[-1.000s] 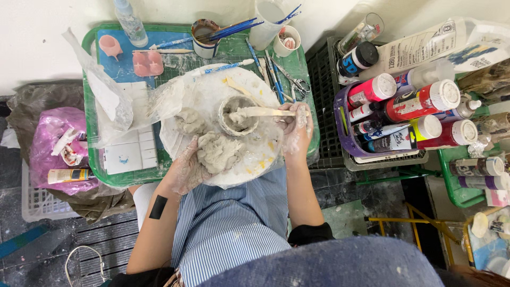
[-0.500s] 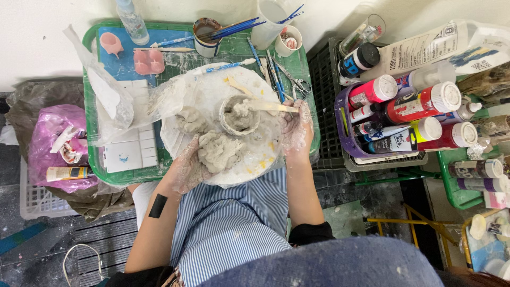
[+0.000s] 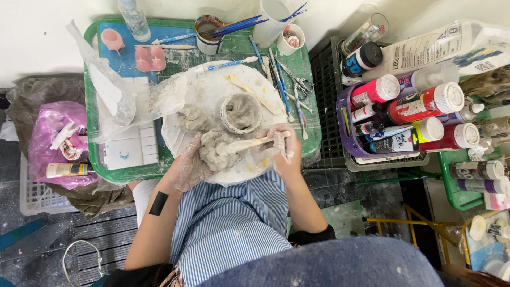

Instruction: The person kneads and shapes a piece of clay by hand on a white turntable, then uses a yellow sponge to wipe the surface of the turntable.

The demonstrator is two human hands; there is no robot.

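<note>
Grey clay (image 3: 215, 150) sits as a wet lump at the near edge of the white round board (image 3: 210, 93), and your left hand (image 3: 188, 167), in a thin clear glove, cups it from the side. Your right hand (image 3: 280, 146) is closed around a wooden stick (image 3: 249, 143) whose tip presses into the lump. Just beyond it stands a small clay bowl (image 3: 241, 112) with grey slurry inside. On the green surface (image 3: 305, 135), a brown-rimmed cup (image 3: 207, 33) and a white cup (image 3: 272, 21) hold blue-handled brushes. To your right, a purple basket (image 3: 346, 135) carries paint bottles with white caps, lying on their sides.
</note>
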